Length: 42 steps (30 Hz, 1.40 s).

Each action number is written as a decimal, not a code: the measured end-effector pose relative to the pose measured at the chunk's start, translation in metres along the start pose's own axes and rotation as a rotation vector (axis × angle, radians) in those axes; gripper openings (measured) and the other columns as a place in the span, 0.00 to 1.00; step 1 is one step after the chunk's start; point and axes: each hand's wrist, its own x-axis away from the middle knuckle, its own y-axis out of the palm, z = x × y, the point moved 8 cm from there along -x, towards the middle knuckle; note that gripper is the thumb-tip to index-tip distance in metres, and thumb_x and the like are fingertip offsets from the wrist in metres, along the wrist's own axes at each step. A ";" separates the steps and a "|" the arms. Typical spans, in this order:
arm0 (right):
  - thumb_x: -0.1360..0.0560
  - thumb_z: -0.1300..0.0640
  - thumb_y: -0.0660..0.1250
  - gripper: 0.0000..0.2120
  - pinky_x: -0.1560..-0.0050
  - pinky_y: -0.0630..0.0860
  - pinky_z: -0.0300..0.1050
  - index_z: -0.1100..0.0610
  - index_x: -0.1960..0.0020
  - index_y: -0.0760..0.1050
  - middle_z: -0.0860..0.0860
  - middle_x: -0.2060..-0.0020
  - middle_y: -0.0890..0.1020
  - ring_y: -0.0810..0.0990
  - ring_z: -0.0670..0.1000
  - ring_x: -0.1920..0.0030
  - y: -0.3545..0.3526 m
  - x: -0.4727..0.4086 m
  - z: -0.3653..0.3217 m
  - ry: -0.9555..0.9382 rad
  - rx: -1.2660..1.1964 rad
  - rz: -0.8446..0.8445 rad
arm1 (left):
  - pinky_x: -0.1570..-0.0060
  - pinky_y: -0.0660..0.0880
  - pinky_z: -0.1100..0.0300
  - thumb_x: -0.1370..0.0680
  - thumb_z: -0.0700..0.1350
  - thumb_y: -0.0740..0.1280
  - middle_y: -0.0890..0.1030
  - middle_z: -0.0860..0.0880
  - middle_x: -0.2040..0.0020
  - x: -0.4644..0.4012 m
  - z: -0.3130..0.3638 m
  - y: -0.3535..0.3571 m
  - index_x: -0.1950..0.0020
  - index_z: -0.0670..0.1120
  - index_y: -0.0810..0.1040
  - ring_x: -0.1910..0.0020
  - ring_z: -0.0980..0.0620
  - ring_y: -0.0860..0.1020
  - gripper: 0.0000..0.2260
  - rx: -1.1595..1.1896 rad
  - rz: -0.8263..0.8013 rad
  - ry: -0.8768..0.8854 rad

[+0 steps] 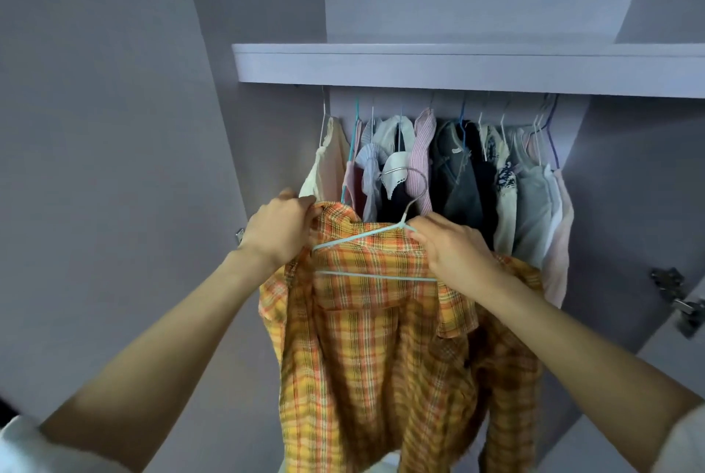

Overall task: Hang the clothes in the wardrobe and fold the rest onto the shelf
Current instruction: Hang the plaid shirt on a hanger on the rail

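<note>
Shirt (pixel 381 339): orange-yellow plaid, thin crinkled weave, hanging limp at 6 o'clock below the rail clothes (pixel 438 175); not yet in the wardrobe.
Hanger (pixel 366 255): pale blue wire triangle with a silver hook, lying against the shirt's collar area, apparently being threaded in.
Left hand (pixel 280 230): at 9 o'clock of the hanger, pinching the collar edge, likely to spread the shoulder.
Right hand (pixel 452 249): at 3 o'clock, fingers curled round the hanger's shoulder, steadying it.
Shelf (pixel 457 68): flat lilac board at 12 o'clock.
</note>
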 end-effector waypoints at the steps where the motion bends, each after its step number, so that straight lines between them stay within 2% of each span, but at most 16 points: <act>1: 0.20 0.57 0.57 0.08 0.62 0.74 0.52 0.57 0.46 0.74 0.51 0.56 0.75 0.77 0.56 0.61 0.002 -0.001 -0.001 -0.003 0.021 -0.027 | 0.54 0.73 0.47 0.18 0.50 0.54 0.71 0.44 0.52 0.001 0.000 -0.001 0.43 0.44 0.76 0.52 0.34 0.75 0.15 0.033 0.015 -0.004; 3: 0.20 0.59 0.57 0.07 0.61 0.74 0.51 0.57 0.46 0.73 0.50 0.56 0.74 0.77 0.55 0.60 0.006 -0.003 0.000 0.010 0.043 -0.075 | 0.53 0.72 0.48 0.18 0.50 0.55 0.70 0.46 0.54 0.004 -0.001 -0.002 0.45 0.42 0.78 0.52 0.35 0.75 0.16 0.096 0.046 -0.023; 6: 0.20 0.60 0.58 0.08 0.58 0.75 0.53 0.56 0.44 0.73 0.48 0.52 0.74 0.77 0.54 0.57 0.010 -0.003 -0.002 -0.021 -0.041 -0.147 | 0.50 0.73 0.47 0.18 0.50 0.54 0.74 0.41 0.50 0.004 -0.013 -0.002 0.44 0.41 0.78 0.50 0.34 0.75 0.17 0.122 0.046 -0.102; 10: 0.21 0.59 0.59 0.07 0.55 0.75 0.56 0.57 0.50 0.76 0.40 0.54 0.68 0.76 0.52 0.56 0.005 0.001 -0.005 -0.076 -0.214 -0.143 | 0.51 0.72 0.48 0.18 0.50 0.54 0.76 0.39 0.48 0.003 -0.024 -0.009 0.42 0.42 0.77 0.49 0.34 0.75 0.16 0.092 0.053 -0.136; 14: 0.21 0.62 0.59 0.06 0.56 0.74 0.55 0.54 0.55 0.70 0.42 0.59 0.68 0.76 0.54 0.57 0.020 -0.004 -0.002 -0.047 -0.083 -0.282 | 0.50 0.74 0.44 0.18 0.48 0.55 0.75 0.42 0.46 0.009 -0.011 -0.021 0.37 0.48 0.76 0.50 0.33 0.76 0.15 0.045 0.113 -0.047; 17: 0.23 0.65 0.58 0.08 0.58 0.74 0.52 0.53 0.54 0.69 0.45 0.59 0.69 0.76 0.53 0.57 0.039 -0.006 -0.005 -0.044 0.014 -0.414 | 0.51 0.75 0.43 0.20 0.42 0.57 0.74 0.44 0.45 0.008 0.003 -0.031 0.34 0.51 0.73 0.52 0.33 0.76 0.16 0.032 0.150 0.021; 20: 0.21 0.64 0.58 0.08 0.56 0.76 0.52 0.54 0.48 0.72 0.46 0.55 0.74 0.79 0.53 0.54 0.039 -0.009 -0.003 0.002 -0.061 -0.351 | 0.52 0.75 0.45 0.20 0.42 0.58 0.74 0.44 0.47 0.006 0.004 -0.034 0.36 0.48 0.75 0.52 0.34 0.76 0.14 0.029 0.134 0.052; 25: 0.22 0.62 0.60 0.11 0.62 0.71 0.43 0.56 0.41 0.72 0.49 0.55 0.76 0.78 0.52 0.57 0.027 -0.011 0.007 0.089 -0.062 -0.149 | 0.51 0.73 0.49 0.19 0.48 0.57 0.77 0.42 0.55 0.015 -0.012 -0.012 0.53 0.40 0.77 0.53 0.37 0.76 0.14 0.116 0.023 -0.003; 29: 0.21 0.61 0.60 0.06 0.64 0.67 0.41 0.58 0.47 0.75 0.50 0.59 0.72 0.77 0.53 0.61 0.046 -0.008 -0.003 0.070 0.048 -0.212 | 0.50 0.74 0.47 0.19 0.49 0.57 0.74 0.46 0.56 0.019 -0.008 -0.007 0.48 0.45 0.79 0.52 0.39 0.75 0.13 0.120 0.021 0.000; 31: 0.21 0.60 0.60 0.06 0.64 0.66 0.42 0.58 0.49 0.75 0.51 0.58 0.75 0.76 0.52 0.61 0.051 -0.008 -0.005 0.078 0.078 -0.209 | 0.49 0.74 0.47 0.19 0.49 0.58 0.75 0.45 0.54 0.019 -0.003 -0.010 0.45 0.47 0.80 0.51 0.39 0.75 0.13 0.123 0.028 0.005; 33: 0.21 0.59 0.59 0.07 0.61 0.69 0.45 0.58 0.49 0.76 0.53 0.55 0.78 0.79 0.56 0.57 0.045 -0.009 0.002 0.136 0.065 -0.148 | 0.47 0.73 0.51 0.20 0.51 0.59 0.78 0.45 0.51 0.020 0.002 -0.003 0.43 0.48 0.80 0.49 0.42 0.76 0.13 0.165 -0.075 0.028; 36: 0.22 0.59 0.59 0.08 0.58 0.72 0.47 0.59 0.48 0.77 0.55 0.53 0.79 0.80 0.60 0.54 0.032 -0.010 0.015 0.197 -0.017 -0.057 | 0.43 0.73 0.55 0.23 0.62 0.61 0.80 0.51 0.46 0.040 0.002 0.032 0.40 0.52 0.76 0.47 0.51 0.78 0.19 0.255 -0.617 0.012; 37: 0.22 0.59 0.60 0.09 0.57 0.74 0.49 0.59 0.47 0.77 0.55 0.52 0.79 0.80 0.60 0.54 0.029 -0.010 0.017 0.196 -0.035 -0.043 | 0.41 0.73 0.55 0.24 0.64 0.60 0.80 0.52 0.44 0.049 0.000 0.040 0.39 0.51 0.76 0.45 0.52 0.78 0.22 0.212 -0.759 0.019; 38: 0.21 0.59 0.60 0.09 0.55 0.75 0.51 0.59 0.46 0.77 0.55 0.51 0.79 0.79 0.60 0.53 0.026 -0.010 0.017 0.190 -0.050 -0.034 | 0.39 0.72 0.54 0.25 0.65 0.59 0.79 0.52 0.41 0.052 -0.005 0.045 0.38 0.50 0.75 0.42 0.52 0.77 0.24 0.150 -0.806 0.023; 39: 0.21 0.59 0.60 0.10 0.54 0.75 0.53 0.60 0.46 0.77 0.56 0.51 0.79 0.79 0.60 0.53 0.024 -0.011 0.017 0.184 -0.067 -0.027 | 0.38 0.71 0.53 0.25 0.65 0.59 0.77 0.51 0.38 0.048 -0.009 0.045 0.35 0.50 0.73 0.39 0.51 0.76 0.25 0.086 -0.743 0.021; 42: 0.21 0.58 0.60 0.10 0.52 0.74 0.55 0.60 0.47 0.78 0.55 0.54 0.78 0.79 0.59 0.54 0.019 -0.013 0.015 0.162 -0.134 -0.020 | 0.38 0.71 0.49 0.24 0.63 0.60 0.69 0.52 0.32 0.030 -0.002 0.021 0.27 0.52 0.64 0.40 0.50 0.75 0.28 0.139 -0.251 0.012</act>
